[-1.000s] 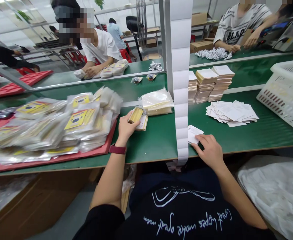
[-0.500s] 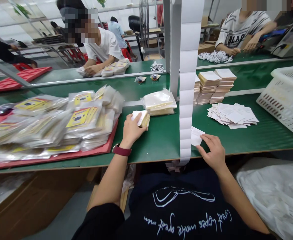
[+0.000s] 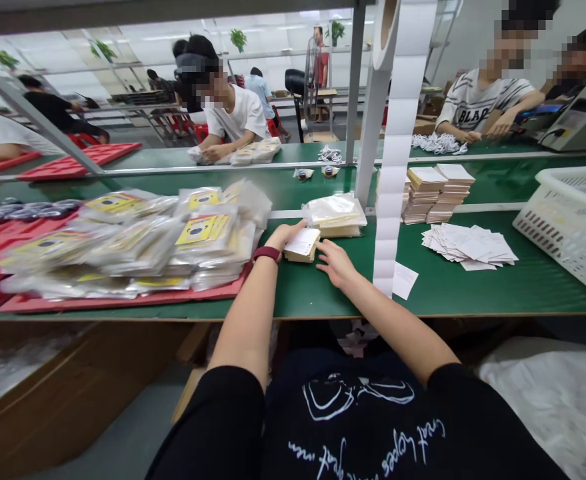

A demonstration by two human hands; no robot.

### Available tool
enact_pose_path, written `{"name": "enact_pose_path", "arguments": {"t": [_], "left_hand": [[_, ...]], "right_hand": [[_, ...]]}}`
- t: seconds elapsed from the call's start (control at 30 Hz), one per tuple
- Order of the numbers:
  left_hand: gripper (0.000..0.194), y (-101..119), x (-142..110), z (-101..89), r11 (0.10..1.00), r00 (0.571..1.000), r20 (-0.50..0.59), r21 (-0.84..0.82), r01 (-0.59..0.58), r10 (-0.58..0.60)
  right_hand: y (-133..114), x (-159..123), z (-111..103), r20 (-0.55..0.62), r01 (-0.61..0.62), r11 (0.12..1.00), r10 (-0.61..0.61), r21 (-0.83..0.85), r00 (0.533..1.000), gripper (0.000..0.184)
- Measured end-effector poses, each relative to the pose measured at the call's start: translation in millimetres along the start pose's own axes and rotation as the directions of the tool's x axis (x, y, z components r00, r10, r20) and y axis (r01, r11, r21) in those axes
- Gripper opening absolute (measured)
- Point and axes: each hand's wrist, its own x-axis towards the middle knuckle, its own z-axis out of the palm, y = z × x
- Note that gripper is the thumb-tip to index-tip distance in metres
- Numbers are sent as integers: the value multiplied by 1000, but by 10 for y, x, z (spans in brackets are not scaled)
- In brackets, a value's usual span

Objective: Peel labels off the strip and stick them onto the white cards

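A small stack of cards point(image 3: 303, 245), white on top with yellowish edges, lies on the green tabletop. My left hand point(image 3: 283, 238), with a dark red wristband, is closed around the stack's left and far side. To the right of the same stack, my right hand point(image 3: 337, 262) has its fingers spread, fingertips at the stack's edge; whether they touch it is hard to tell. Just behind is a clear plastic bag of cards point(image 3: 337, 212). A single white card point(image 3: 405, 281) lies beside the hanging strip of white labels point(image 3: 391, 200).
Bagged yellow packs point(image 3: 137, 247) are heaped on red trays point(image 3: 27, 305) at left. Loose white cards point(image 3: 470, 245), tall card stacks point(image 3: 427, 193) and a white basket point(image 3: 567, 220) stand at right. A metal post point(image 3: 370, 133) rises behind. Other people work across the table.
My right hand has let go of the single white card and moved left to the stack. The camera view has shifted. My left hand has stayed with the stack.
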Motion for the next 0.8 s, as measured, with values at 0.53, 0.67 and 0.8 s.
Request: {"name": "enact_pose_path", "arguments": {"t": [0.53, 0.67, 0.8], "left_hand": [[51, -145, 2, 99, 999, 1000, -4, -34, -14, 14], [60, -172, -161, 136, 986, 989, -44, -82, -144, 140], [87, -292, -433, 125, 940, 954, -60, -165, -299, 293]], "right_hand": [[264, 503, 123, -31, 112, 991, -110, 77, 993, 47], [355, 549, 133, -46, 183, 981, -181, 56, 982, 65], [425, 533, 129, 13, 340, 940, -340, 6, 940, 107]]}}
